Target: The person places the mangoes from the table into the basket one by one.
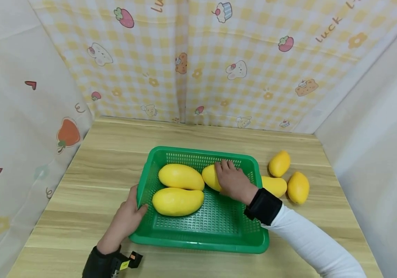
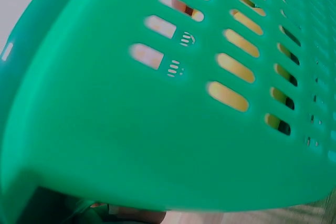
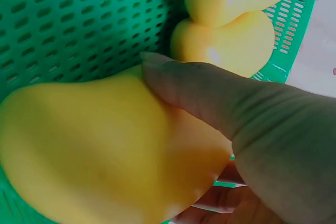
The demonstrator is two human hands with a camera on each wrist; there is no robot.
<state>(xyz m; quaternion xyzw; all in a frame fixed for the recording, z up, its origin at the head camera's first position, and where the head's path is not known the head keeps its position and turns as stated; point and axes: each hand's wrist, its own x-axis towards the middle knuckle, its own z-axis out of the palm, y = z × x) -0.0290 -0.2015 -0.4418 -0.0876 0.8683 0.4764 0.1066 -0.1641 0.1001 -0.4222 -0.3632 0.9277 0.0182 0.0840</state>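
Observation:
A green plastic basket (image 1: 198,245) with slotted walls stands on the wooden table. On its left side my left hand (image 1: 126,216) grips the rim, thumb over the inner edge; the left wrist view is filled by the basket wall (image 2: 131,129). Inside, two yellow mangoes lie on the left, an upper mango (image 1: 181,177) and a lower mango (image 1: 177,202). My right hand (image 1: 234,181) reaches into the basket and holds a third mango (image 1: 210,177), its thumb (image 3: 184,80) and fingers around the held mango (image 3: 94,145) in the right wrist view.
Right of the basket lie one long mango (image 1: 274,186), partly hidden by the rim, and two smaller mangoes, an upper one (image 1: 279,163) and a lower one (image 1: 298,188). A checked cloth (image 1: 212,88) hangs behind the table (image 1: 90,181), with white cloth at both sides.

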